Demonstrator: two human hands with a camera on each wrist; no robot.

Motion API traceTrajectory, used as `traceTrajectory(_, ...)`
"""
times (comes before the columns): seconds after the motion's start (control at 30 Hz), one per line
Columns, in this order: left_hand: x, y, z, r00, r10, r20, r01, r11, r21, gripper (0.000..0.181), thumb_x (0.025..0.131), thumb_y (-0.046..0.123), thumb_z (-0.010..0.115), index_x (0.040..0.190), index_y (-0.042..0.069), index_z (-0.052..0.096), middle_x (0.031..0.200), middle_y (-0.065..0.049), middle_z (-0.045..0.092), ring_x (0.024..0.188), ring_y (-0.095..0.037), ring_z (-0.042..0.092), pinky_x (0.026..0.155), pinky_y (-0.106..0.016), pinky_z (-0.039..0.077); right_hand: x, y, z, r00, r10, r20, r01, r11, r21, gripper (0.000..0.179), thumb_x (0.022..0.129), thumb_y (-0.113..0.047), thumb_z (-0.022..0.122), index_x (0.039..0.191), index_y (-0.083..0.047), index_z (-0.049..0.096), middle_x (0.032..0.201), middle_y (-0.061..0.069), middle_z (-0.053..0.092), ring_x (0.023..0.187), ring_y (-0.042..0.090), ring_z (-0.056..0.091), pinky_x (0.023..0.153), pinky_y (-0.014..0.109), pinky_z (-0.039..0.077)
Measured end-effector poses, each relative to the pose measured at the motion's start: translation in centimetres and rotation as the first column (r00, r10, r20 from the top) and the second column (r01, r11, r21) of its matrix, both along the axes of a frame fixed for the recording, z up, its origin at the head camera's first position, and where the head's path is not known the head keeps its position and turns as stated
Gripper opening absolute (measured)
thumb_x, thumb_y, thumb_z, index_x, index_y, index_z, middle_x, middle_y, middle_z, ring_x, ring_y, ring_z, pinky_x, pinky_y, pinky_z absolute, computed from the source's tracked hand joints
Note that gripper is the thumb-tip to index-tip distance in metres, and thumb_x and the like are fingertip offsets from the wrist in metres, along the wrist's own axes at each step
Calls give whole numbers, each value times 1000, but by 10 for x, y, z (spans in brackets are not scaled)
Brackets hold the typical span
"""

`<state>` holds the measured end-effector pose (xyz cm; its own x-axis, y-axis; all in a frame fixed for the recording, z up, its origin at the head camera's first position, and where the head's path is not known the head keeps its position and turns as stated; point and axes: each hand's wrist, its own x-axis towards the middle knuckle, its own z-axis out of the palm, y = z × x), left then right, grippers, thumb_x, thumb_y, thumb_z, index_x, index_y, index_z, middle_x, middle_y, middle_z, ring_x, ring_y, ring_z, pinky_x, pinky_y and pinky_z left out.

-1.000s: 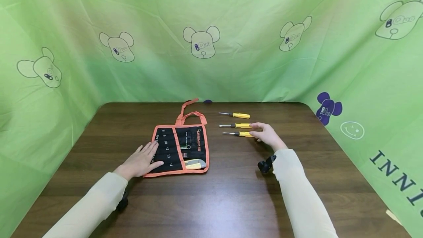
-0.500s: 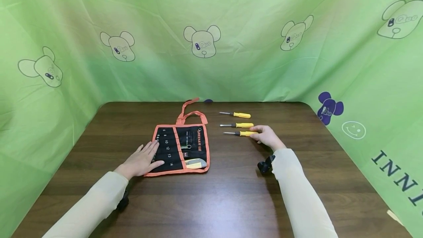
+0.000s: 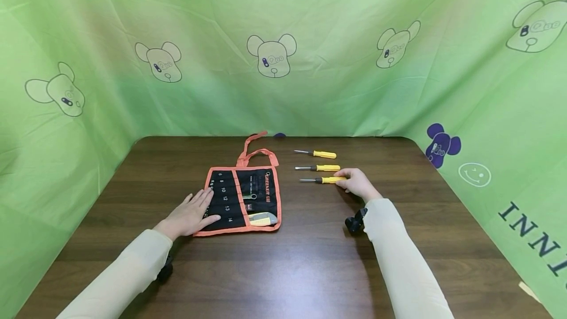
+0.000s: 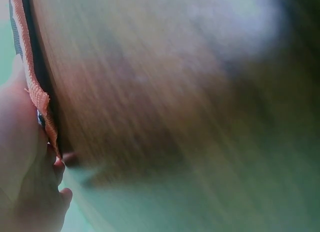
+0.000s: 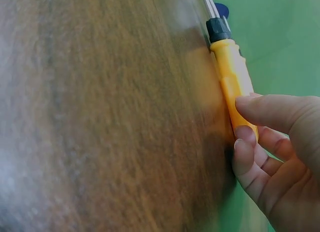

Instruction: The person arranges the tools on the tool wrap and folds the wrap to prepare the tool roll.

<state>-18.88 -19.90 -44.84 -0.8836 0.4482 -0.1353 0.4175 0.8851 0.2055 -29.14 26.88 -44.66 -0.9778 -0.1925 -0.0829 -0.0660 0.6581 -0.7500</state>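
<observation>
Brown table (image 3: 301,260) before green cloth (image 3: 283,102)

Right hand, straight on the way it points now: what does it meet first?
Likely the middle screwdriver, just beyond the near screwdriver that the right hand pinches; depth is unclear, so it might pass above.

Right wrist cam: right hand (image 5: 287,159) at lower right, pinching a screwdriver (image 5: 230,74) by the rear of its yellow handle. Thumb tip presses on the handle's face; other fingers curled, tips bunched near the butt end. Handle slants up-left to a black collar (image 5: 218,30), then a metal shank (image 5: 209,4) running out the top edge, tip out of frame. Brown wood-grain tabletop (image 5: 105,111) fills the left, blurry. Can't tell if handle touches it. Green cloth (image 5: 285,46) behind, dark blue patch (image 5: 222,10) beside the shank.
</observation>
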Motion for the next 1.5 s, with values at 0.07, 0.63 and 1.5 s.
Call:
traceTrajectory(0.07,0,0,0,1000,3,0,-3,1000,-1,79,94,53,37,142,-7,21,148,-23,18,134,-38,16,105,-55,13,0,-1,0,1000,0,1,0,1000,-2,22,88,-4,60,108,6,62,107,21,56,67,18,54,59,30,49)
traceTrajectory(0.63,-1,0,-1,1000,9,-3,-9,1000,-3,79,94,53,38,143,-7,20,148,-23,18,134,-38,16,105,-54,13,2,-1,1,1000,-16,20,16,1000,13,20,89,-9,60,105,3,63,97,16,59,65,18,55,56,31,49)
traceTrajectory(1.5,0,-1,-3,1000,9,-9,-9,1000,-9,78,94,51,40,143,-6,20,148,-22,18,135,-37,16,105,-54,13,-6,-53,72,942,88,-325,-64,994,83,19,86,-8,64,102,3,65,106,18,60,92,28,52,76,37,44)
